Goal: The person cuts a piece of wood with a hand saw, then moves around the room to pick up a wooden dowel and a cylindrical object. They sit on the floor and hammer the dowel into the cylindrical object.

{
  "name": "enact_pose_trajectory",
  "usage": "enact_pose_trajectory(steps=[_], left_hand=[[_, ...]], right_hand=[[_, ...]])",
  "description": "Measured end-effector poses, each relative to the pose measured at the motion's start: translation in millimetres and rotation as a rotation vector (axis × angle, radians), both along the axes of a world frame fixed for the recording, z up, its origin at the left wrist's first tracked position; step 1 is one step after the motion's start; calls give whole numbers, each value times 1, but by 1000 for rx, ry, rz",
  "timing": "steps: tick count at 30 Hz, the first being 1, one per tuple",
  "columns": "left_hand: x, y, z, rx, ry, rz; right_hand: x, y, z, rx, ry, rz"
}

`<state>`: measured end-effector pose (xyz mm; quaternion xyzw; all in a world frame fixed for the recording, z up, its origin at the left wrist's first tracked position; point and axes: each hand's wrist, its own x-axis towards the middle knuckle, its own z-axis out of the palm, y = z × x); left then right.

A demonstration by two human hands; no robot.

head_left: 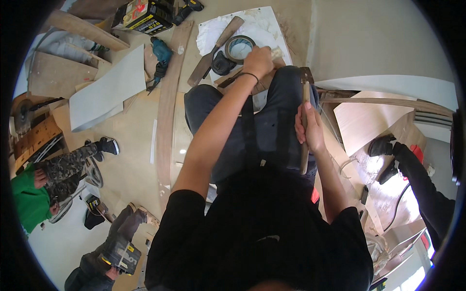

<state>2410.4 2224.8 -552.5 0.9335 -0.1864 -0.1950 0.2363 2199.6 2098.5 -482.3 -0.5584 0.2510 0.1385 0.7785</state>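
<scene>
My left hand (258,62) is closed over the white board (266,22), beside a roll of tape (239,49); a small pale piece (277,52) shows at its fingers, and what it grips is hidden. Left of the tape lie a black tape measure (223,64) and a long flat wooden-looking tool (213,52). Beneath my left wrist there is a brown wooden piece (262,85), partly covered. My right hand (310,127) is wrapped round the wooden handle of a hammer (305,157). Its dark head rests by my right knee, handle pointing back toward me.
A teal power drill (160,59) and a long wooden plank (170,104) lie to the left, near a white sheet (109,94). A boxed item (144,15) stands beyond. Co-workers appear at left, one in a green top (30,194), and another's legs (417,179) at right.
</scene>
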Motion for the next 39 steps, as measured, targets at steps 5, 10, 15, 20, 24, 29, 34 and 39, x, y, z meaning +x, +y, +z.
enact_pose_trajectory(steps=[5, 10, 15, 20, 24, 29, 34, 39], left_hand=[[-15, -5, -43, 72, -27, -71], [-34, 6, -63, 110, -253, -171], [-25, 15, -63, -24, -218, -241], [-21, 15, -65, 28, -180, -245], [-19, 8, -72, 32, -182, -250], [-17, 8, -72, -1, -180, -289], [-22, 11, -44, -78, -191, -260], [14, 16, 9, -385, -385, 0]], right_hand=[[-4, -5, -7, 41, -31, -54], [-10, -5, -6, 38, -27, -90], [-10, -5, -5, 26, 1, -77], [-9, -4, -6, 8, -10, -70], [-9, -5, -7, -19, -13, -91], [-8, -5, -7, -22, -10, -92], [-9, -4, -10, -44, -4, -95], [-14, -4, -8, 13, 14, -108]])
